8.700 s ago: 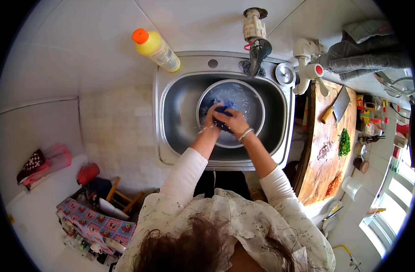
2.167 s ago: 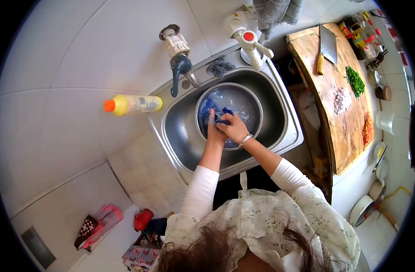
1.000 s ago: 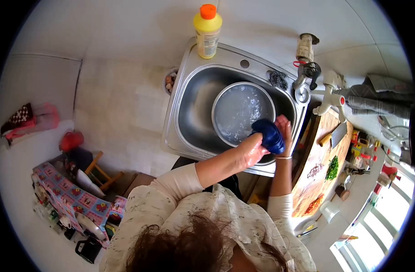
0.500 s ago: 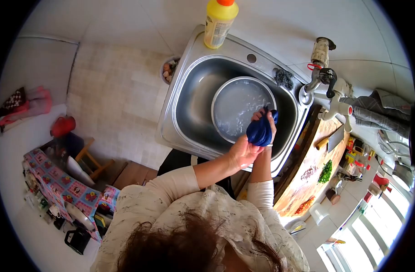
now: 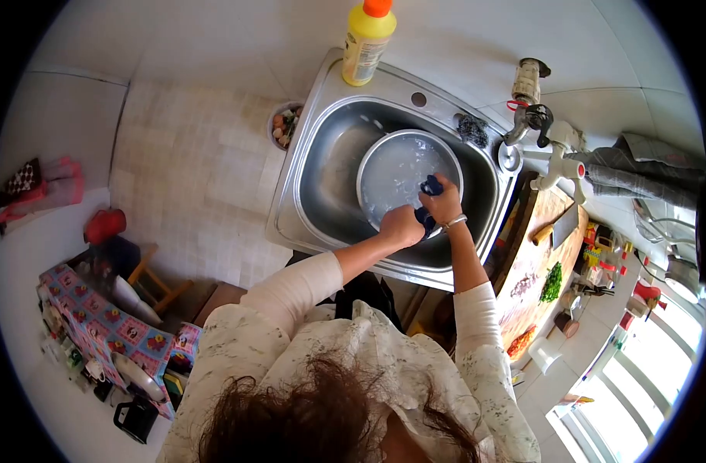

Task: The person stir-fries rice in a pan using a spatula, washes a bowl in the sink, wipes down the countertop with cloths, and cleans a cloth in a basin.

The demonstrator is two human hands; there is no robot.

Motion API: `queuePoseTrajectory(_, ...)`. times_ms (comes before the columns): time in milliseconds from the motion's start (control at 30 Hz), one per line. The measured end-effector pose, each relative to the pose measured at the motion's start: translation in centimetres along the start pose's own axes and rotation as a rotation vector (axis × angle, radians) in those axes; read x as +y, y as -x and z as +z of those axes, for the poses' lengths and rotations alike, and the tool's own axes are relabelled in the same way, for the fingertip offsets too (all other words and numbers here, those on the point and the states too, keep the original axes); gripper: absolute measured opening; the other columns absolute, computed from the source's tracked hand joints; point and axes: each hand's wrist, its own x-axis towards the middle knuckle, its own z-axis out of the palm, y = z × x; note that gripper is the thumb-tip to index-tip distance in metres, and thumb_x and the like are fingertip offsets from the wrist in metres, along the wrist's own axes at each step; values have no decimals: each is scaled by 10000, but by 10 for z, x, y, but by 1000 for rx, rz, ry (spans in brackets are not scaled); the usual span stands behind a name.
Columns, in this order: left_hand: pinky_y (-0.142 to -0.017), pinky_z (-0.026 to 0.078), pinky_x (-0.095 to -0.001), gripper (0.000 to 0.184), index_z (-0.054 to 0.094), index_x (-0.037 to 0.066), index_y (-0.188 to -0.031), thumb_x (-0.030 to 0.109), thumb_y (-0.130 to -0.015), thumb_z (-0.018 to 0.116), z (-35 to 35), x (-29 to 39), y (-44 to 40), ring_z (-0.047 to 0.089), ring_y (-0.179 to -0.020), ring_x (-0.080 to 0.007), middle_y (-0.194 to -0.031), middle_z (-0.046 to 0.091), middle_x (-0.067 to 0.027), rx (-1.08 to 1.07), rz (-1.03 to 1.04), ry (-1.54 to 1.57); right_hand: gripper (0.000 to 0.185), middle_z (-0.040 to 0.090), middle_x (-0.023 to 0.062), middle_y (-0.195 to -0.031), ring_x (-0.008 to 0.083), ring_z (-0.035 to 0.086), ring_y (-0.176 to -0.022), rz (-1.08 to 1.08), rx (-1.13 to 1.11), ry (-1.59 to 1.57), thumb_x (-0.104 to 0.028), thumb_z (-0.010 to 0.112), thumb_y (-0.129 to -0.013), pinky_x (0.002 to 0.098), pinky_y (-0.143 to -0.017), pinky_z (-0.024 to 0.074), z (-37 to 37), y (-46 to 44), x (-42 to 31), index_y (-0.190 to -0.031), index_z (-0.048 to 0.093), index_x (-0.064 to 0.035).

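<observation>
A dark blue cloth (image 5: 431,185) is twisted tight between my two hands. My left hand (image 5: 402,227) is closed around its lower part, and my right hand (image 5: 443,202), with a bracelet at the wrist, grips it higher up. Both fists are over the near right side of a round metal basin (image 5: 360,189). Cloudy water with patches of foam fills the basin, which sits inside the steel sink (image 5: 318,170). Much of the cloth is hidden by my fingers.
A yellow bottle (image 5: 366,46) with an orange cap stands on the sink's back corner. Beside the tap (image 5: 518,127) lies a dark scourer (image 5: 471,130). To the right, a wooden cutting board (image 5: 534,262) carries a cleaver (image 5: 565,225) and chopped greens (image 5: 551,283).
The cloth went from a loose bunch cupped in my hands to a tight twist. My hands have turned into fists, the left moving left and the right gripping above it.
</observation>
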Motion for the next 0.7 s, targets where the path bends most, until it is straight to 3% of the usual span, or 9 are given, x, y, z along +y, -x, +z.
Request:
queuePoseTrajectory(100,-811,447,-432,166,628,-13,-797,64,-654,599,-11,3,0,606,-778,-379,-794,620,-249,-61,209,-212,488,618,238,-947,356,606,-911,118,-16,172,-160,676,-603,374,-796,482,6,4,-32,-1067,599,-30)
queuePoseTrajectory(233,-871,414,-405,210,616,-11,-834,41,-630,614,-3,-14,-10,612,-811,-322,-777,627,-188,-13,512,-391,507,639,196,-957,321,629,-878,299,88,232,-144,695,-607,356,-770,495,27,6,-9,-1085,583,-20)
queuePoseTrajectory(333,-910,390,-384,307,578,-32,-934,40,-638,616,-10,-19,-14,590,-891,-294,-839,616,-169,-65,664,-560,424,641,121,-911,260,634,-806,459,183,-300,-117,700,-666,325,-711,509,33,22,18,-1064,584,-30)
queuePoseTrajectory(367,-921,381,-377,333,559,-39,-967,49,-650,612,-12,-23,-16,579,-918,-289,-865,609,-167,-44,742,-599,260,596,65,-892,205,606,-780,554,31,-904,-93,675,-755,352,-695,531,21,35,5,-993,575,-65)
queuePoseTrajectory(433,-932,373,-366,436,485,-62,-1095,89,-701,594,-16,-34,-21,539,-997,-300,-972,576,-198,-45,895,-618,198,575,60,-897,200,603,-760,654,-29,-1120,-87,665,-778,385,-689,551,-3,59,-19,-949,565,-70)
queuePoseTrajectory(533,-934,370,-345,388,486,-60,-1122,88,-770,554,-27,-21,-15,540,-1002,-261,-994,587,-162,-156,820,-619,145,539,52,-912,190,590,-815,620,-91,-1160,-70,664,-788,434,-682,575,-24,75,-29,-855,536,-86)
queuePoseTrajectory(633,-951,349,-311,444,452,-40,-1200,130,-808,571,-16,-34,-28,515,-1022,-206,-1034,576,-112,-607,104,527,183,530,74,-862,249,591,-871,411,-31,-815,4,670,-743,392,-706,562,-33,82,-31,-819,527,-82)
queuePoseTrajectory(667,-964,322,-299,475,465,-15,-1212,214,-817,595,-30,-24,-26,487,-1007,-166,-1062,554,-69,-658,15,1046,195,530,90,-875,279,583,-880,192,29,-542,21,669,-714,392,-726,543,-39,86,-38,-812,531,-74)
queuePoseTrajectory(700,-971,311,-306,499,496,1,-1173,287,-789,636,-31,-24,-34,486,-993,-169,-1041,559,-66,-499,-123,1134,208,529,107,-888,310,574,-889,-24,85,-264,38,668,-684,392,-746,525,-45,90,-46,-805,535,-67)
